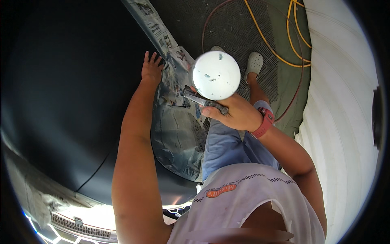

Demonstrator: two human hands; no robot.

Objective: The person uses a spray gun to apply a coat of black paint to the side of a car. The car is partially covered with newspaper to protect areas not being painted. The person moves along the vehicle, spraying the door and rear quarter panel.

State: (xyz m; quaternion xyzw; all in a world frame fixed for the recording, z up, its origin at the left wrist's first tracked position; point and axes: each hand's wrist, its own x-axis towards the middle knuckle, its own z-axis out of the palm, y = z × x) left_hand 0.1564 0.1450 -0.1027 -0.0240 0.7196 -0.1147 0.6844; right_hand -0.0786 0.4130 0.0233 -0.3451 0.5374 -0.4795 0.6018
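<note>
My right hand (233, 112) grips a paint spray gun (199, 99) in front of my legs. On top of the gun sits a round white cup (216, 76) with a few dark paint specks on its lid. My left hand (152, 68) has its fingers spread at the edge of a large, smooth dark car body panel (77, 81); whether it presses on the panel or hovers just over it I cannot tell. Beside that hand, newspaper and clear plastic masking (176, 130) run along the panel's edge. The gun's nozzle and trigger are mostly hidden.
A yellow hose (262, 42) and a thin dark red hose (300, 81) curve over the dark textured floor (183, 20) and green sheet (293, 97). White ribbed sheeting (337, 114) hangs close on the right. My feet, one in a pale clog (254, 63), stand beside the panel.
</note>
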